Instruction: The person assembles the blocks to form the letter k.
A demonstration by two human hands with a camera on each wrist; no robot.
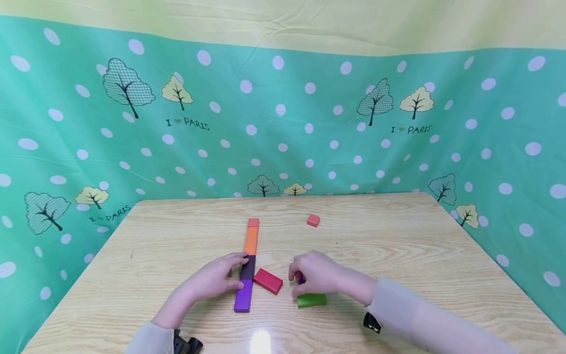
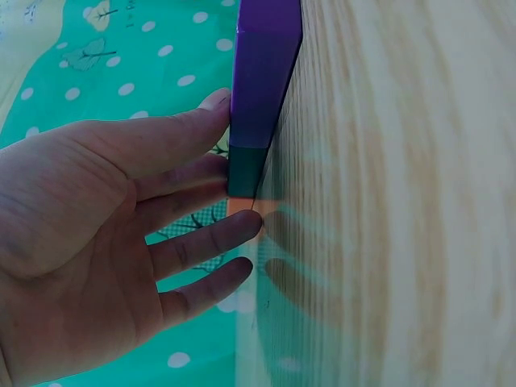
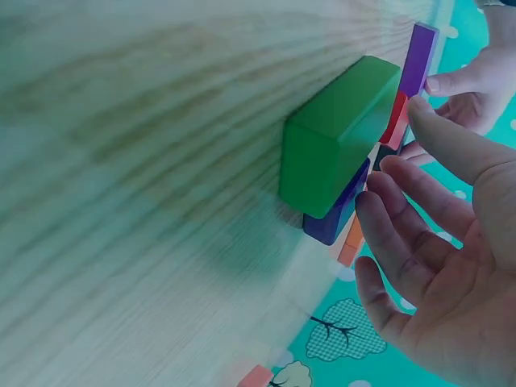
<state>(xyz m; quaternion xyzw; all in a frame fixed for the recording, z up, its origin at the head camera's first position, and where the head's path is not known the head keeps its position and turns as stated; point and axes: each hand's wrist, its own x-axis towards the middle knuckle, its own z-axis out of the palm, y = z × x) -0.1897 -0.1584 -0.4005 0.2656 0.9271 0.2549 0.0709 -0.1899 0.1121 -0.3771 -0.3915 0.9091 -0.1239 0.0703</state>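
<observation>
My left hand (image 1: 216,275) reaches over a straight row of blocks, with its thumb against the purple block (image 1: 242,296) and a fingertip at the dark block (image 1: 248,268). Its other fingers stretch out loosely in the left wrist view. The row continues with an orange block (image 1: 251,241) and a small coral piece (image 1: 253,222). To the right, my right hand (image 1: 316,273) bends its fingers loosely around a dark blue-purple block (image 3: 329,222), thumb and fingers apart. A green block (image 1: 311,300) lies right beside that one, below the hand.
Between the hands, a red block (image 1: 268,281) lies slanted, one corner by the row. Farther back sits a small coral cube (image 1: 313,220). The wooden table (image 1: 376,221) ends at a green dotted curtain (image 1: 283,137) behind and at both sides.
</observation>
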